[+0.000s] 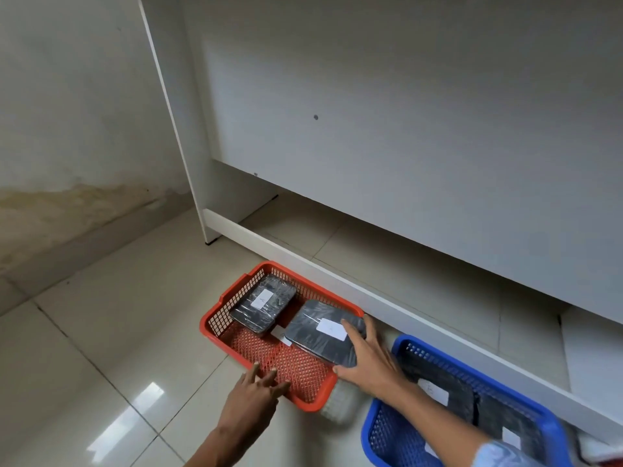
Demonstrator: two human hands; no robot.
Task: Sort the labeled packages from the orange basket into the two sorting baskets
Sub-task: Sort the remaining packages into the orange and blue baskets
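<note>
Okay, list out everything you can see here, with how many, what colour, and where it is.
Orange basket: one, orange, on the floor tiles in front of the cabinet.
Packages in the orange basket: two, black wrap with white labels; far one, near one.
Loose label: one, white, lying between those two packages.
Blue basket: one, blue, on the floor right of the orange basket.
Packages in the blue basket: at least two, black with white labels; partly hidden by the arm.
Cabinet: one, white, behind the baskets.
Floor tiles: beige, glossy.
Left hand: at the orange basket's near rim.
Right hand: gripping the near package.
</note>
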